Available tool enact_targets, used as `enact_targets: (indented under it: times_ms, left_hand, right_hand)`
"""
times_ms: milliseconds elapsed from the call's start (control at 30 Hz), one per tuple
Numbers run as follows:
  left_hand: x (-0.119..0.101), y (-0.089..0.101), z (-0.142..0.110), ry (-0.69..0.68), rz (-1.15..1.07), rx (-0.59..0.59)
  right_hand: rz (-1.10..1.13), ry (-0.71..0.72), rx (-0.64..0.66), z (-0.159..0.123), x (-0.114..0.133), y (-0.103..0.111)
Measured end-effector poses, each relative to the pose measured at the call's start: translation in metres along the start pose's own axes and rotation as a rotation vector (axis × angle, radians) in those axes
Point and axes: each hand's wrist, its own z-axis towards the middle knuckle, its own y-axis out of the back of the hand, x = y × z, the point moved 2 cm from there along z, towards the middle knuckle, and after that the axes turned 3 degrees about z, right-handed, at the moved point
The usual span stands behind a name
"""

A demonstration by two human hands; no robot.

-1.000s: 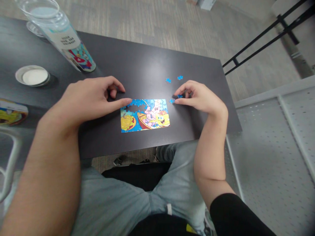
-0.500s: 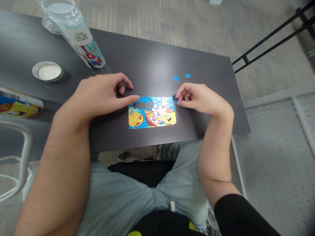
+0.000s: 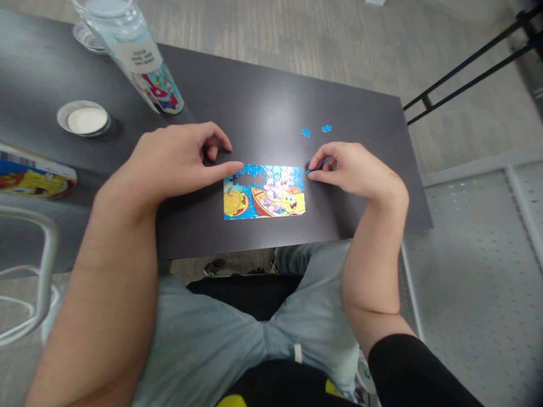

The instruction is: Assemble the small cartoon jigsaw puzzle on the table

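A colourful cartoon jigsaw puzzle (image 3: 278,195) lies flat on the dark table, with a gap in its upper left part where the table shows through. My left hand (image 3: 182,155) rests at its upper left corner, thumb on the edge and fingers apart. Just off the puzzle's right edge, my right hand (image 3: 339,167) pinches a small blue puzzle piece (image 3: 309,172) between thumb and forefinger. Two loose blue pieces, a left one (image 3: 306,133) and a right one (image 3: 326,129), lie on the table beyond my right hand.
A tall clear bottle (image 3: 148,68) with a printed label stands at the back left of the table (image 3: 254,102). Near it sit a round tin (image 3: 87,120) and another lid (image 3: 89,38). A cartoon-printed container (image 3: 38,172) and a white tubular frame (image 3: 46,249) are at the left.
My right hand has shifted very slightly to the right with the blue piece in its fingers. My left hand keeps its place on the puzzle's corner; the whole view has moved a little.
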Motion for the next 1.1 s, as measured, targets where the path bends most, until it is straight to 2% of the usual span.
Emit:
enact_targets:
  times_ms: [167,267,433,533,767,1100]
  left_hand:
    - [-0.003,0.000,-0.002,0.002,-0.010,0.003]
    - [-0.004,0.001,-0.003,0.010,-0.020,-0.003]
    - [-0.006,0.002,-0.005,0.016,-0.035,-0.012]
    - [-0.008,0.002,-0.006,0.021,-0.049,-0.017]
    - [-0.004,-0.002,-0.003,0.038,-0.042,-0.021]
    - [-0.002,-0.002,-0.003,0.004,-0.092,-0.022]
  right_hand:
    - [0.077,0.045,0.000,-0.001,-0.004,-0.002]
    - [0.214,0.113,-0.012,0.000,-0.003,-0.006]
    - [0.549,0.152,0.057,0.004,0.014,-0.016]
    - [0.650,0.155,0.100,0.008,0.027,-0.025]
    - [0.548,0.129,0.163,0.018,0.048,-0.048]
    - [0.482,0.124,0.107,0.026,0.049,-0.062]
